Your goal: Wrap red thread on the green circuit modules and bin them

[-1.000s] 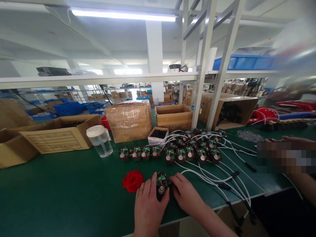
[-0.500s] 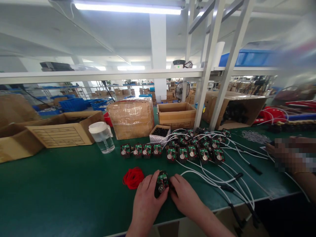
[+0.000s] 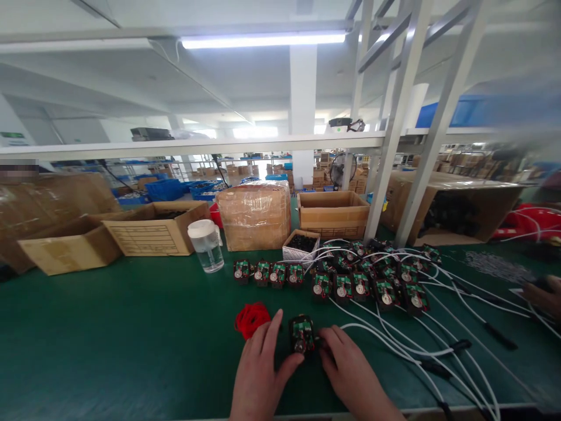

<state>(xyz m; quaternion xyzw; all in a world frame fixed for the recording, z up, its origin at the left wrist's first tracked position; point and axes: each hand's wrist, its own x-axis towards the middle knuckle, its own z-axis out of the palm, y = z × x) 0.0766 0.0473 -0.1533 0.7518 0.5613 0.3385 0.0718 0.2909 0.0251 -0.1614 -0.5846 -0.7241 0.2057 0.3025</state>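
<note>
A small black motor module [image 3: 302, 335] with a green circuit board and a round silver hub lies on the green table [image 3: 109, 333] between my hands. My left hand [image 3: 262, 371] touches its left side, thumb against it and fingers loosely stretched toward a bundle of red wire [image 3: 251, 318]. My right hand [image 3: 348, 368] presses on its right side with fingers curled round it. A white cable [image 3: 394, 345] runs from the module off to the right.
A row of like modules [image 3: 333, 283] with white cables lies behind. A clear lidded jug [image 3: 205, 245], a small box of black parts [image 3: 301, 244], cardboard boxes [image 3: 256, 214] and a rack post [image 3: 385, 152] stand further back. Another person's hand [image 3: 543, 295] shows at right.
The view has shifted left and the module now lies flatter on the table between my hands. The other person's hand has slid toward the right edge.
</note>
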